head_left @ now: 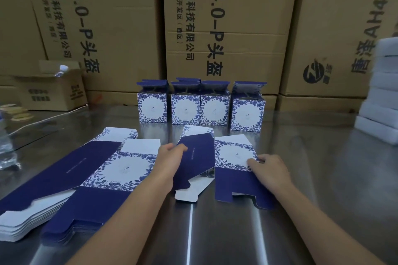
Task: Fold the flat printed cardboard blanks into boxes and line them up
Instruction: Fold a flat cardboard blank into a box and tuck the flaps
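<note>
Steel table (215,234); blank (233,155) between pinching hands (169,158) (269,170)

The grey metal table (215,232) is smooth and glossy, with bright reflections. The navy-and-white printed cardboard blank (198,157) in the near middle, the stack of flat cardboard blanks (86,168) at the near left and the four folded cardboard boxes (185,112) farther away look smooth and matt. The brown corrugated cartons (247,17) at the far side are dull. At the right the white foam blocks (381,101) look matt; at the left the clear plastic bottle (6,148) shines.
</note>
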Tool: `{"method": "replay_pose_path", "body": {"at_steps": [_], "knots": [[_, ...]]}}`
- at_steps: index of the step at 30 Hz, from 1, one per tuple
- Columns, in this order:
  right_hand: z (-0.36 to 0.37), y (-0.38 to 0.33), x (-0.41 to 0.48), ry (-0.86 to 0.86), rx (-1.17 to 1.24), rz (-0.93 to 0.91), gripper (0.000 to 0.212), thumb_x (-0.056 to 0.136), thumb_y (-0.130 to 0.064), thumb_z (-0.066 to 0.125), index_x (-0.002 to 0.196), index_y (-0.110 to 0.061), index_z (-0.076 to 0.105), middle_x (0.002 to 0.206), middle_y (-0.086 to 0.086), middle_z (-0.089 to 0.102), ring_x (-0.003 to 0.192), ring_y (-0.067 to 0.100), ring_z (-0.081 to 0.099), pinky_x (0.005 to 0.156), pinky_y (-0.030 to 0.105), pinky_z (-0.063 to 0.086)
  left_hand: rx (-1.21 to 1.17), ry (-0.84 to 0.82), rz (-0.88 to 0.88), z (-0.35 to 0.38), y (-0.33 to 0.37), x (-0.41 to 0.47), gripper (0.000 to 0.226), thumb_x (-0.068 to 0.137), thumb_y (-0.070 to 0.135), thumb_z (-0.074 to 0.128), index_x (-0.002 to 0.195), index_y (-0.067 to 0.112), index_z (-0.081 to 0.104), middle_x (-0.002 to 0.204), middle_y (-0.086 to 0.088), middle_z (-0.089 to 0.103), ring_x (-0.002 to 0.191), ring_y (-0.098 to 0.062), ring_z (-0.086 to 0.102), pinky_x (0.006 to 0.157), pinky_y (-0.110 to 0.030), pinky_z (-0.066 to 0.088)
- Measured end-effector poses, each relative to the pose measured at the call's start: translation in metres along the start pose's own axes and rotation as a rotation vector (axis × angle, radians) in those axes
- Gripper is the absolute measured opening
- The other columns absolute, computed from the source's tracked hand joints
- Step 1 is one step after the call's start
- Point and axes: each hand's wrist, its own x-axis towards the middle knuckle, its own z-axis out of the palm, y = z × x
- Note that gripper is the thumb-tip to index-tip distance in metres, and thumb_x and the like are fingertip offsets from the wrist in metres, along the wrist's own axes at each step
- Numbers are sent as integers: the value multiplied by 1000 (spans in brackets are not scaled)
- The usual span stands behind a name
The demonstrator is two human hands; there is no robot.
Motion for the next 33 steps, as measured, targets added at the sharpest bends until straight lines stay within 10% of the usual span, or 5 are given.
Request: {"method": "replay_pose_path", "body": {"at_steps": [8,14,21,25,33], "knots": [[-11,0,0,122,369,-72,35,89,-28,60,87,5,69,99,12,69,92,27,61,79,32,44,-4,-35,11,-4,-1,10,13,86,31,55,92,20,60,94,-5,63,90,-30,60,86,-45,49],[-4,-10,0,26,828,-18,31,95,-28,51,91,-3,69,97,12,70,82,26,66,71,35,49,-318,-133,-67,-9,7,8,29,94,30,50,119,15,54,91,-9,66,61,-21,65,35,-23,46],[-4,-23,-12,-286,983,-34,38,84,-69,46,111,-48,63,110,-8,71,103,17,66,86,37,52,-369,-319,-170,-7,7,-1,53,88,47,51,128,13,53,119,-8,63,108,-28,60,77,-33,49],[0,-28,-18,-359,922,-110,76,71,-85,44,136,-48,41,144,-15,44,133,13,41,113,47,28,-438,-450,-222,-7,4,-2,41,89,48,48,89,12,68,69,-4,64,62,-23,65,62,-31,51],[2,-31,-22,-338,927,-127,87,60,-81,55,136,-39,46,139,-13,50,130,12,45,113,43,30,-639,-549,-189,-4,0,-1,47,87,50,44,101,8,62,78,-12,67,68,-27,67,71,-37,47]]}}
